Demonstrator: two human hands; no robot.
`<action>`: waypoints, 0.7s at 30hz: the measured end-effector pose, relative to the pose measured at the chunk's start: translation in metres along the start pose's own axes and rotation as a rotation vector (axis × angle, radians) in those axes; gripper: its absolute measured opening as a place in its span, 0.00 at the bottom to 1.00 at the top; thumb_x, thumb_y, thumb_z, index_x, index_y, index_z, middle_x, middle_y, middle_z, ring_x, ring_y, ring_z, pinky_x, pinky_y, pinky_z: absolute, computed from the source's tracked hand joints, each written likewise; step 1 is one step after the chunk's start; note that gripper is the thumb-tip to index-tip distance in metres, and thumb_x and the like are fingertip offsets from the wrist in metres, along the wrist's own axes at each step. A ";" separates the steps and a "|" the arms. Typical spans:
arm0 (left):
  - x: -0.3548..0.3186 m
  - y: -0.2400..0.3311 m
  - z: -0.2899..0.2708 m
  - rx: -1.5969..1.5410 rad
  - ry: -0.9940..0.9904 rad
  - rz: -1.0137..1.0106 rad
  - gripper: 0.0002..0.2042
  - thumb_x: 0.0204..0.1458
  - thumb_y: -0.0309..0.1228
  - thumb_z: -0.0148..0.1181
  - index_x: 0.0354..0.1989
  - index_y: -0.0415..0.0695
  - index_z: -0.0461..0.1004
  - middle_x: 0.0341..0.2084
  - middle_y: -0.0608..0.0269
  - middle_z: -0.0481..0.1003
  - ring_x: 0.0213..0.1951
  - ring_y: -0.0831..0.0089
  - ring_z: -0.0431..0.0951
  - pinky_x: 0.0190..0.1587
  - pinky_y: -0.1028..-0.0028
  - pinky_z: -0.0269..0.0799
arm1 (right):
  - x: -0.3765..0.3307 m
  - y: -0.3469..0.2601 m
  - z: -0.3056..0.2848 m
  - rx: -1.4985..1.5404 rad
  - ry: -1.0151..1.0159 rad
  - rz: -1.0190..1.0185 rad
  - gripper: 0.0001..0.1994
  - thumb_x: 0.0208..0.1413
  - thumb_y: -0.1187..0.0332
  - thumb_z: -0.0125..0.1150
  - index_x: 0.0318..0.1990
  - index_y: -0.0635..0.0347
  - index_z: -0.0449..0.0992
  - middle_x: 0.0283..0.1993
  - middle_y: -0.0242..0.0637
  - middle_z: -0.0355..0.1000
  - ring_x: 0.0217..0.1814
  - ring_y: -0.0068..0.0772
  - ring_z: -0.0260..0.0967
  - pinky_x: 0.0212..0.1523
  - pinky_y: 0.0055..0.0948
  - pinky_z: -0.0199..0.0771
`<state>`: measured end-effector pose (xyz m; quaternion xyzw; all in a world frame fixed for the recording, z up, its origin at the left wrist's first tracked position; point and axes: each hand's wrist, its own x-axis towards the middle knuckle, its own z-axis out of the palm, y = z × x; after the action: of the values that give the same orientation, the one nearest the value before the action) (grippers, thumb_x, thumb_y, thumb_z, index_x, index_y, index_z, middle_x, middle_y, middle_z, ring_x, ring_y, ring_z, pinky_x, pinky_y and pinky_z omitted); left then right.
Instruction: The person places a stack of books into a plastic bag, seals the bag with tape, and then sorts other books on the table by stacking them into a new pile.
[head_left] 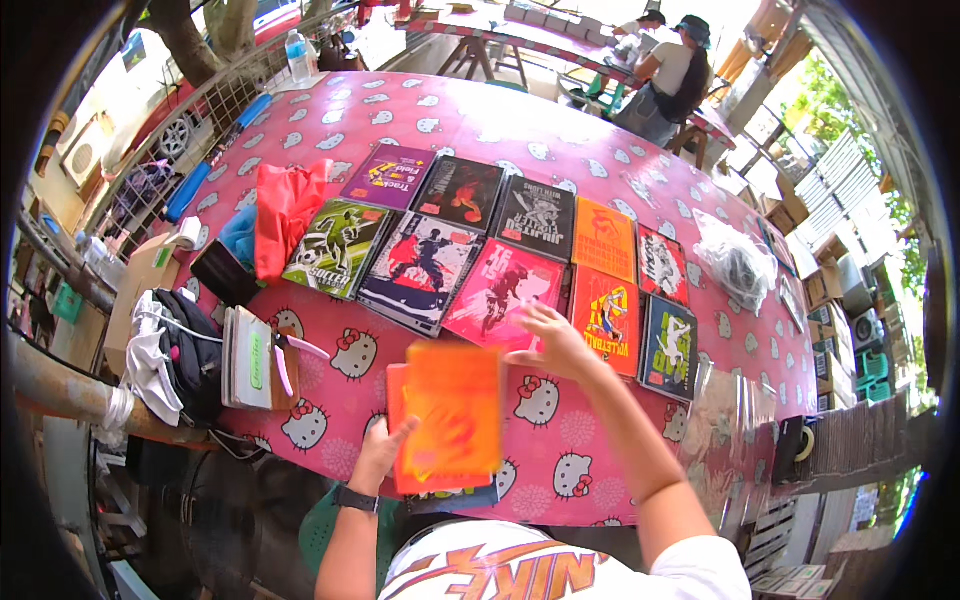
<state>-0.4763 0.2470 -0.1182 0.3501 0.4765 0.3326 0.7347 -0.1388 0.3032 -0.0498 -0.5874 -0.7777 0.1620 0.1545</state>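
Left hand: the left hand [382, 455] grips the lower left edge of the orange notebook [452, 410], fingers curled against its side; a dark watch sits on the wrist.
Right hand: the right hand [550, 338] is flat and spread, fingers extended, hovering just above the table beyond the notebook's upper right corner; it holds nothing.
Orange notebook: raised and blurred, it lies between the two hands, nearest the person, above a stack of orange notebooks [400, 480] at the near table edge.
Table surface: a pink cartoon-cat tablecloth [540, 140] covers the table.
Display rows: notebooks with sports covers lie edge to edge beyond the hands; a pink notebook [505, 292] and an orange volleyball notebook [606, 315] are just beside the right hand.
Left of hands: pink-handled pliers [290, 355] rest near a white stack of booklets [248, 360]; a red cloth [285, 210] lies farther out.
Right side: a clear plastic bag [738, 262] sits near the far edge.
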 end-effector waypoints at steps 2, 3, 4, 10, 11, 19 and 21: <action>-0.002 0.011 0.009 0.409 0.059 0.058 0.17 0.45 0.34 0.63 0.41 0.35 0.72 0.33 0.57 0.77 0.34 0.73 0.77 0.38 0.74 0.72 | 0.017 -0.017 0.028 -0.387 -0.042 0.150 0.43 0.42 0.44 0.62 0.62 0.60 0.54 0.67 0.52 0.45 0.68 0.52 0.44 0.65 0.52 0.42; -0.002 0.006 0.003 0.382 0.108 0.087 0.15 0.41 0.27 0.65 0.38 0.35 0.73 0.30 0.55 0.78 0.32 0.71 0.78 0.35 0.72 0.73 | 0.019 -0.014 0.040 -0.395 0.008 0.124 0.39 0.44 0.50 0.61 0.61 0.60 0.56 0.66 0.51 0.47 0.68 0.52 0.45 0.65 0.51 0.45; -0.006 0.006 -0.004 0.386 0.102 0.091 0.15 0.41 0.27 0.65 0.38 0.35 0.73 0.30 0.55 0.78 0.32 0.71 0.78 0.35 0.72 0.73 | 0.018 -0.014 0.049 -0.401 0.053 0.099 0.34 0.45 0.55 0.60 0.59 0.60 0.58 0.66 0.50 0.49 0.67 0.52 0.46 0.64 0.50 0.47; -0.013 0.011 -0.034 -0.365 0.069 -0.063 0.16 0.48 0.35 0.62 0.39 0.34 0.73 0.33 0.60 0.77 0.34 0.75 0.76 0.38 0.74 0.72 | 0.002 -0.069 0.020 0.500 -0.226 -0.236 0.07 0.48 0.73 0.58 0.34 0.54 0.80 0.30 0.39 0.76 0.34 0.33 0.75 0.40 0.28 0.74; -0.001 0.003 -0.041 -0.259 0.096 -0.074 0.15 0.49 0.34 0.61 0.38 0.34 0.73 0.32 0.58 0.77 0.33 0.73 0.77 0.37 0.73 0.72 | 0.018 -0.055 0.012 0.377 -0.301 -0.129 0.13 0.48 0.61 0.59 0.39 0.56 0.78 0.36 0.40 0.76 0.40 0.34 0.73 0.45 0.29 0.72; -0.008 0.004 -0.057 0.335 0.355 0.111 0.13 0.48 0.31 0.61 0.38 0.35 0.73 0.31 0.57 0.77 0.32 0.71 0.77 0.37 0.71 0.72 | 0.082 -0.001 0.063 -0.226 0.349 0.171 0.21 0.49 0.49 0.56 0.39 0.60 0.70 0.49 0.46 0.65 0.55 0.48 0.57 0.55 0.47 0.55; -0.011 0.012 -0.072 0.282 0.334 0.104 0.15 0.50 0.34 0.59 0.39 0.34 0.72 0.32 0.57 0.77 0.33 0.72 0.76 0.38 0.71 0.71 | 0.080 0.004 0.070 -0.145 0.455 -0.129 0.15 0.48 0.57 0.59 0.22 0.59 0.68 0.31 0.39 0.66 0.41 0.40 0.63 0.46 0.42 0.59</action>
<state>-0.5493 0.2586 -0.1250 0.4136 0.6148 0.3533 0.5711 -0.1868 0.3763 -0.1104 -0.5675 -0.7685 -0.0409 0.2929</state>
